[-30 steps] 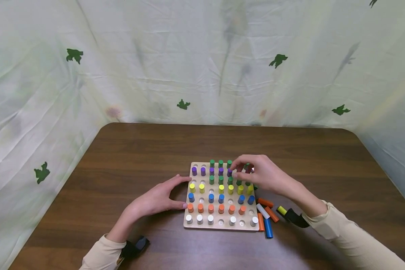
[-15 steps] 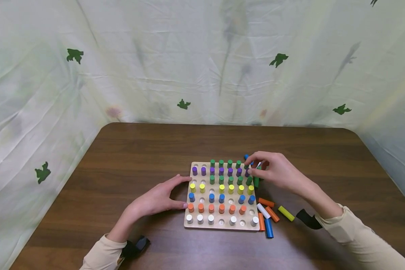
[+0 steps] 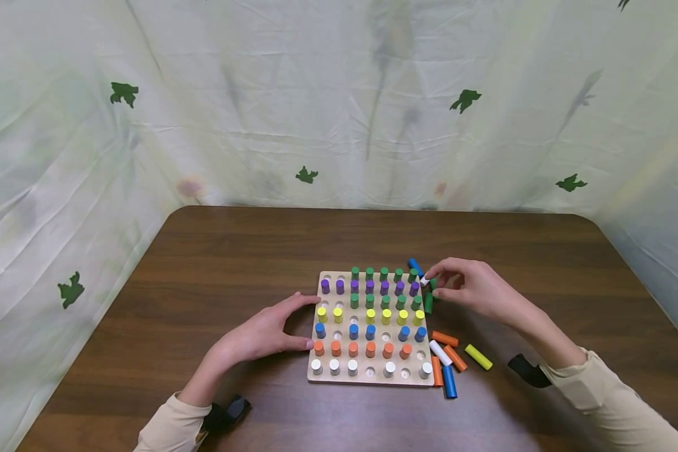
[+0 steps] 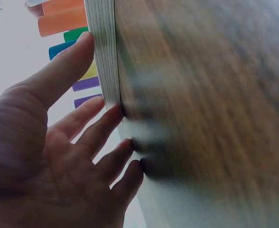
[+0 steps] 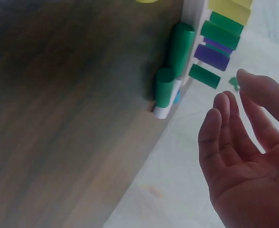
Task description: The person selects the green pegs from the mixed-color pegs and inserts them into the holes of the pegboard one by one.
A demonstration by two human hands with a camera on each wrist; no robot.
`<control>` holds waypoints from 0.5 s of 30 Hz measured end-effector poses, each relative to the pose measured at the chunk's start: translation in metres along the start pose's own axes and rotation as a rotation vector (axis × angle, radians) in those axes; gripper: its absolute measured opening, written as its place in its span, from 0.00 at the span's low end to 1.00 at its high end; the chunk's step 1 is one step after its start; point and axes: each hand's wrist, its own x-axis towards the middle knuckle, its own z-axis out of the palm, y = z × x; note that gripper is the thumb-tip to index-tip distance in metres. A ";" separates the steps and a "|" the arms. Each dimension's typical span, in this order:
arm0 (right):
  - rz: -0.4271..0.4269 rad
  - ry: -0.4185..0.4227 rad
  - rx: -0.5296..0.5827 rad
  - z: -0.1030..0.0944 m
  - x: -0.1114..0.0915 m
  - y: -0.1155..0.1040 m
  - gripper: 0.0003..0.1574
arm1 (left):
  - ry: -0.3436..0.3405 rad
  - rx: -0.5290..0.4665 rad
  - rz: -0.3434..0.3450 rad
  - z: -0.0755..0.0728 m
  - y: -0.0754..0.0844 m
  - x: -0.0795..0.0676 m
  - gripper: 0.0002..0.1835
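Observation:
A wooden pegboard [image 3: 367, 382] holds rows of coloured pegs, with some holes bare. Against its left edge rests my left hand [image 3: 257, 334], thumb and fingers spread; in the left wrist view the thumb [image 4: 70, 69] touches the board's side [image 4: 106, 52]. My right hand [image 3: 477, 289] hovers just off the back right corner, fingers loosely bent. The right wrist view shows nothing between its fingers. Nearest to it are loose green pegs [image 3: 428, 303], a white peg [image 3: 425, 280] and a blue peg [image 3: 415, 266]. A purple peg [image 3: 415, 289] stands at the right end of its row.
Beside the board's front right lie orange pegs [image 3: 455, 358], a white peg [image 3: 440, 353], a blue peg [image 3: 449, 382] and a yellow peg [image 3: 478, 356]. The brown table [image 3: 248, 251] reaches back to a pale curtain [image 3: 248, 125].
My right hand has moved right, from over the purple row to beyond the board's edge, uncovering the pegs at the row's right end. My left hand has stayed put.

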 end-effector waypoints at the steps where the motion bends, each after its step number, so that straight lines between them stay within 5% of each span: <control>1: -0.006 -0.004 -0.005 0.000 0.000 0.002 0.16 | 0.001 0.000 0.000 0.000 0.000 0.000 0.40; 15: 0.022 -0.019 -0.008 0.005 0.002 0.023 0.16 | 0.002 0.001 -0.001 0.000 0.000 0.000 0.40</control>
